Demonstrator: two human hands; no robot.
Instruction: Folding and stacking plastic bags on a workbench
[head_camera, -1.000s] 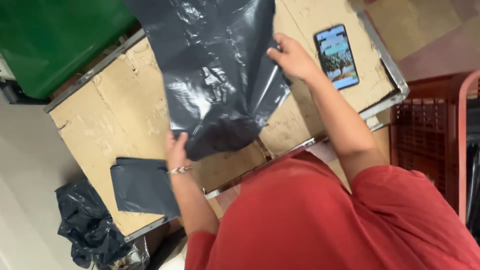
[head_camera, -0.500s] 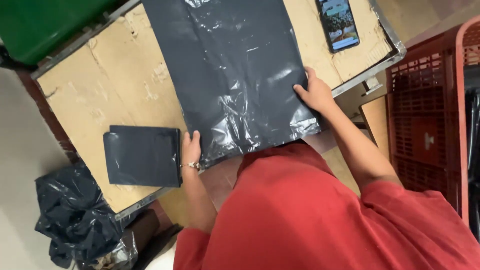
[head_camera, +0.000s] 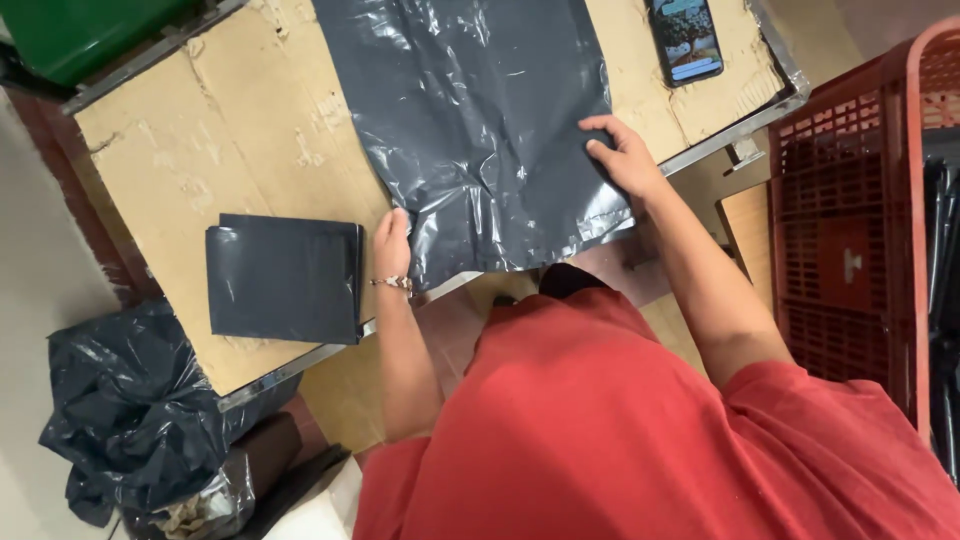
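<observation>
**Both hands flat on the grey bag**

On the cardboard-topped table, a large dark grey plastic bag lies spread flat, its near edge running just along the table's metal rim and its far end running out of view. My left hand rests at the bag's near left corner, fingers together and flat, a bracelet at the wrist. My right hand presses on the bag's right edge, fingers slightly apart and laid flat, gripping nothing. Left of the bag, just beside my left hand, lies a folded stack of grey bags, with bare cardboard beyond it. Right of the bag, near the table's far corner, sits a phone. Well right of the bag, off the table, stands a red crate; below the table's left end, a crumpled black sack.
</observation>
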